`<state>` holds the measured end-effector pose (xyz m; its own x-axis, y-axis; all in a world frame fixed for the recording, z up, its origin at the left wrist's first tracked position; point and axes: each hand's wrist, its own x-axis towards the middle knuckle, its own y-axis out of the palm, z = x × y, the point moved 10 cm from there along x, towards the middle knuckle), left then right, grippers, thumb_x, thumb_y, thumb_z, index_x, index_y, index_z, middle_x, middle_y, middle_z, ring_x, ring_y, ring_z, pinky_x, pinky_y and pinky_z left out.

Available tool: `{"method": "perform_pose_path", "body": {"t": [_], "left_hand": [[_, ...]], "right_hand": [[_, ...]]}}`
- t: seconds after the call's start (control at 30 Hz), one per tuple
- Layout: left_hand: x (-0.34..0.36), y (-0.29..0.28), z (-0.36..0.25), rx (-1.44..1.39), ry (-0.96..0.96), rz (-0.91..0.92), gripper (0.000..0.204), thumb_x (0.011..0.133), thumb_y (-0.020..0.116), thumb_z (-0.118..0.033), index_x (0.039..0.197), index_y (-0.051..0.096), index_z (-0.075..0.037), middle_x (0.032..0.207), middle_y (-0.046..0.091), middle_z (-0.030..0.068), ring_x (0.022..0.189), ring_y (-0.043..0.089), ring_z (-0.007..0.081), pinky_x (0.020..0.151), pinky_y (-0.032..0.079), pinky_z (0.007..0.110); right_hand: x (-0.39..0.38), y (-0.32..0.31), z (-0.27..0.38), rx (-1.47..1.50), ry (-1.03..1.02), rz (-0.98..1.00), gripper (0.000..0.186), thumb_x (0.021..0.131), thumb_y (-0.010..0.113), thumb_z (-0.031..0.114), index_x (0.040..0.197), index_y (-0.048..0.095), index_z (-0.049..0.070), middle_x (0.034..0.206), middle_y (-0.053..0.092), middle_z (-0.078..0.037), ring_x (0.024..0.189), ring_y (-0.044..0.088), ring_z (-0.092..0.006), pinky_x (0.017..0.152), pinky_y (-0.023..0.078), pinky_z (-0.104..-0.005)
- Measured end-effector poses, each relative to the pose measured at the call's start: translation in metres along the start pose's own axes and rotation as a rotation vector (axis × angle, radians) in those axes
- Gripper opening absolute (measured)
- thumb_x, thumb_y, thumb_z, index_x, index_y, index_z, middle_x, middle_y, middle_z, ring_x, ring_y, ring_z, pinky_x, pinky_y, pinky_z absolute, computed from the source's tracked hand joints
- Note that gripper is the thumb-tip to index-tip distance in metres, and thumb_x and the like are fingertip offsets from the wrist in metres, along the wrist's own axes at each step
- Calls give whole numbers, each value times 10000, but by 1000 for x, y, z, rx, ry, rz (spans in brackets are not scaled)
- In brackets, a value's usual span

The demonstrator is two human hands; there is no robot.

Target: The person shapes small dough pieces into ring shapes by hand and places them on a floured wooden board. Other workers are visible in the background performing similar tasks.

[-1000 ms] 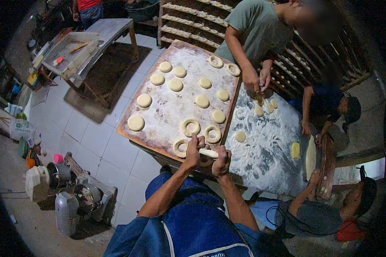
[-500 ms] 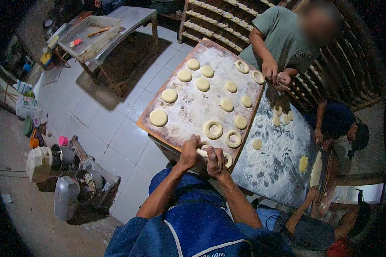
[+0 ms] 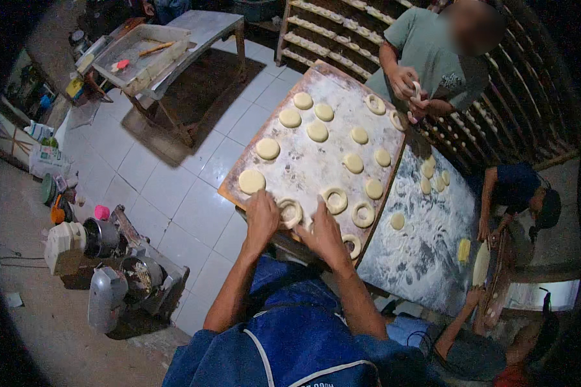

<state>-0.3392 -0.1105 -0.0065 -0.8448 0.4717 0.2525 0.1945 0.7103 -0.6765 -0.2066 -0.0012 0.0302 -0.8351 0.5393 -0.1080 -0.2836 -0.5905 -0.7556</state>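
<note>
A pale dough ring (image 3: 289, 213) lies near the close edge of a floured wooden board (image 3: 297, 171). My left hand (image 3: 263, 217) is at the ring's left side, just below a flat dough disc (image 3: 252, 181). My right hand (image 3: 324, 233) is at its lower right, fingers spread, with the thumb by the rim. Both hands touch or nearly touch the ring without being wrapped round it. Beyond my right fingers sits another ring (image 3: 335, 201), with more rings (image 3: 363, 215) (image 3: 351, 246) to the right. Part of one more dough piece is hidden behind my right hand.
Several dough discs (image 3: 317, 131) rest across the board. A person in a green shirt (image 3: 426, 58) handles dough at the far right corner. Two other people work along the floured metal table (image 3: 419, 258). Mixers (image 3: 106, 300) stand at left; racks of dough (image 3: 332, 39) stand behind.
My hands have moved apart and left from a close grip on a dough ring, which now lies on the board. The person in green has raised a dough piece. The whole view has shifted slightly.
</note>
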Motion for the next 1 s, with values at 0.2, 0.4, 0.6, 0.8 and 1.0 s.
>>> {"method": "perform_pose_path", "body": {"t": [0.2,0.4,0.6,0.8,1.0], "left_hand": [[-10,-18,-30,-90,143,16,157,784,625,-103,862,574,23,797,508,172,775,509,349,675,415,437],[-7,-10,-30,-79,142,26,167,759,672,-148,805,609,0,766,506,156,756,506,310,670,419,405],[29,-40,-48,130,243,-166,227,779,613,-118,964,578,8,909,515,172,846,498,344,729,393,460],[58,5,26,368,77,56,316,647,737,-165,827,549,14,816,562,216,790,534,391,677,421,467],[58,-4,-6,67,107,191,219,695,714,-124,772,563,15,685,587,150,661,602,300,586,466,387]], "right_hand": [[-10,-2,-14,-43,-106,-26,673,751,683,281,1258,384,-45,1017,547,-207,847,584,-290,734,474,-369],[97,9,23,-50,-311,-98,362,849,512,173,1107,456,-75,1058,517,-271,1036,489,-422,885,419,-458],[181,61,61,-384,-647,-266,285,820,503,85,1048,479,-85,1053,512,-266,1056,478,-392,904,425,-461],[194,62,65,-183,-222,89,216,716,614,55,930,624,30,940,636,-196,879,632,-334,790,506,-447],[134,3,20,463,-361,-142,324,665,714,185,915,613,5,826,633,-188,788,608,-281,738,477,-383]]}}
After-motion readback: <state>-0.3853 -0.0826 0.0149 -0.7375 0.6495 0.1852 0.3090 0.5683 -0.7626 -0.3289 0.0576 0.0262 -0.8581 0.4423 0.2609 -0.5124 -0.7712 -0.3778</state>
